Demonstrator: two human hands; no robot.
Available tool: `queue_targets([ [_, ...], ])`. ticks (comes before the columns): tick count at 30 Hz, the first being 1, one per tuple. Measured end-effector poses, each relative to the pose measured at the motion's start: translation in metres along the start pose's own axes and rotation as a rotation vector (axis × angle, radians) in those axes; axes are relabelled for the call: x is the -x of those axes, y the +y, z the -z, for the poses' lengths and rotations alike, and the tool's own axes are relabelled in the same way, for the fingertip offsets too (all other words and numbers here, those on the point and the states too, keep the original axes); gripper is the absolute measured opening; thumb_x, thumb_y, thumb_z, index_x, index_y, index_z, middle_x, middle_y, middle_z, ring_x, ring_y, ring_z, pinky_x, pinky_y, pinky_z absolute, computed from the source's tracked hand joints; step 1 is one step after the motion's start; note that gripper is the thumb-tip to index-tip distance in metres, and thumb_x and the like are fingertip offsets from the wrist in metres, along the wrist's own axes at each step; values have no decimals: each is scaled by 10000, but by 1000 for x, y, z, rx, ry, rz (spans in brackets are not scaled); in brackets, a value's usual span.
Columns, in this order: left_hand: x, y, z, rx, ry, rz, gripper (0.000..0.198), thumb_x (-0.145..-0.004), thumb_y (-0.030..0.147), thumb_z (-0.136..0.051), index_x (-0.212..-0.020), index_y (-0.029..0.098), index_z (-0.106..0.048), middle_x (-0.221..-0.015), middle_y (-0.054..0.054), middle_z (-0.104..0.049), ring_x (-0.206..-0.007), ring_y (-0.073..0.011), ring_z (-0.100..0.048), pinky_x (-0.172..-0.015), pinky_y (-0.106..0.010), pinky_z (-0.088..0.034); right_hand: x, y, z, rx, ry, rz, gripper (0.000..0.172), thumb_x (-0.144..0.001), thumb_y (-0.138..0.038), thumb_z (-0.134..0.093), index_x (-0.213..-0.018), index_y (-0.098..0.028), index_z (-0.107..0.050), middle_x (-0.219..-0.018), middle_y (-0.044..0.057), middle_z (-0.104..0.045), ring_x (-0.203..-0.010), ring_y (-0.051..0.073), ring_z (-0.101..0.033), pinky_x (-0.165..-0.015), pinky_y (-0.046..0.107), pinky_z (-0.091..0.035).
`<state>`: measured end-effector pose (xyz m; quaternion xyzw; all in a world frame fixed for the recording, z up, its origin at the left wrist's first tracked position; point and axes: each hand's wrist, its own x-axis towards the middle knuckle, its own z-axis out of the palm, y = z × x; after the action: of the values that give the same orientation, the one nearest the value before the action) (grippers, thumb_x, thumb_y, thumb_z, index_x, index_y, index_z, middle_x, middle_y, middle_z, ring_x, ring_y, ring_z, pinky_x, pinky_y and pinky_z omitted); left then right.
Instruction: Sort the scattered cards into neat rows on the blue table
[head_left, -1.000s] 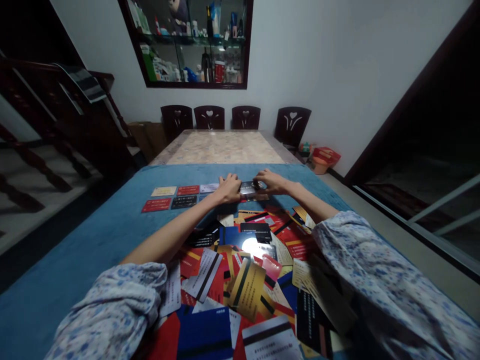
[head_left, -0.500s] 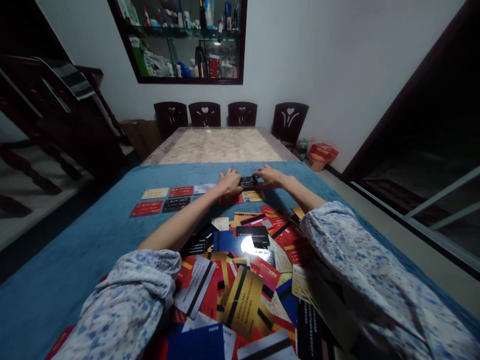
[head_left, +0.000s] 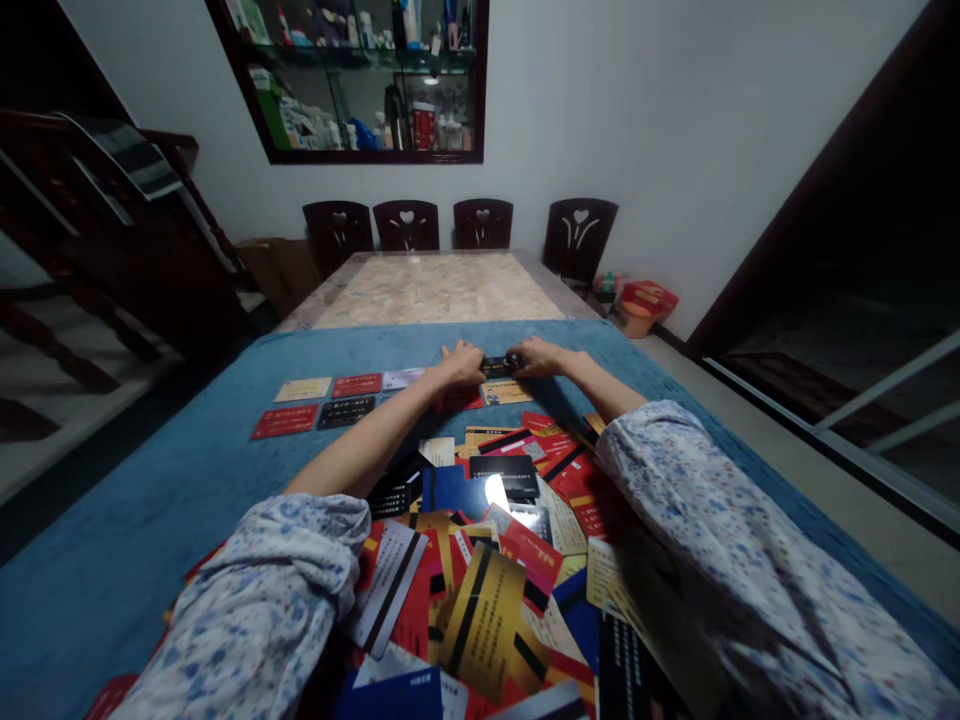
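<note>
A black card [head_left: 495,368] lies at the far end of two rows of cards, just beyond a yellow-orange card [head_left: 506,393]. My left hand [head_left: 461,363] is at its left edge, fingers curled down against it. At the right end, my right hand [head_left: 536,357] pinches the same card. Left of my left hand lie a pale lilac card [head_left: 403,379], a red card [head_left: 357,384] and a cream card [head_left: 303,390]. Nearer are a black card [head_left: 346,411] and a red card [head_left: 284,421]. My left forearm partly covers the rows.
A heap of mixed cards [head_left: 484,620] spreads between my forearms. Under it is a blue cloth [head_left: 165,500] on a table with a patterned top [head_left: 450,285]. Dark chairs [head_left: 409,225] stand beyond, below a glass-shelved cabinet [head_left: 367,85]. An orange bucket [head_left: 637,318] is on the floor.
The view has shifted slightly. Both hands remain at the black card, which now appears a little lower and flatter between them.
</note>
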<state>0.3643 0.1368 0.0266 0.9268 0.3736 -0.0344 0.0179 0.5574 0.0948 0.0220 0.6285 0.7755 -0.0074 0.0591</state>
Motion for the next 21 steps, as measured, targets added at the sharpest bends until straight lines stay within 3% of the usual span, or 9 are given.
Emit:
queue_targets([
  [21,1,-3,-2,-15,-14,-33,379,-788,219,-591,-1146,182,-714,-1271,-159,-630,-1259,-382,-456,-1012,-627,-418,3,-7,-3,-77,34,-37,465,-784,-225,-665,-1244,-184,-720,-1122,85,-758,-985,212,-695,-779,219,-481],
])
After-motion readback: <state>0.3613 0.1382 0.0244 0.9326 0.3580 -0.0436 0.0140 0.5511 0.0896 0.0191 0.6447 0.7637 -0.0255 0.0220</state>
